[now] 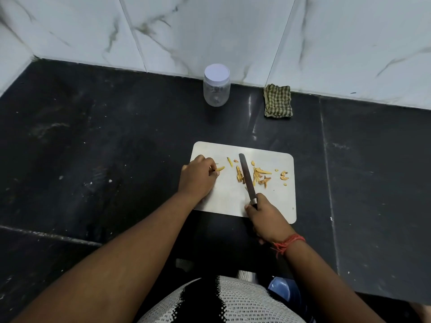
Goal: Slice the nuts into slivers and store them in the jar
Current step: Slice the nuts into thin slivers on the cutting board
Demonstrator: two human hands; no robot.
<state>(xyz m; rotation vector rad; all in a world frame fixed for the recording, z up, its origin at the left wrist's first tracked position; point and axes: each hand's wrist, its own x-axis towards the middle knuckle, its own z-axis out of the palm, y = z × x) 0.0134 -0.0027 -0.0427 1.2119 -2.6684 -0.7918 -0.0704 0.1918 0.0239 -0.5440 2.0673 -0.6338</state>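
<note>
- Gripping the handle of a knife [246, 178], the right hand [265, 220] sits at the near edge of a white cutting board [275, 206], its fingers curled tight around the handle.
- The dark blade points away from the person and lies across the middle of the board, among the cut nut pieces.
- The left hand [198, 177] rests on the left part of the board, fingers bent and drawn together, pinching a pale yellow sliver [220, 169] at the fingertips.
- Nut slivers [261, 174] lie scattered on the far half of the board: a small cluster just left of the blade, a larger cluster just right of it, and a few loose bits near the right edge.
- A clear plastic jar [216, 86] with a white lid stands upright at the back of the black counter [93, 148], close to the marble-patterned wall tiles [210, 31], well apart from the board. The lid is on; whether anything is inside cannot be told.
- A folded green checked cloth [278, 101] lies to the right of the jar, against the wall.
- A red thread [288, 243] is tied around the right wrist.
- A blue object [279, 289] shows below the counter edge, partly hidden beside the person's patterned shirt [221, 299].
</note>
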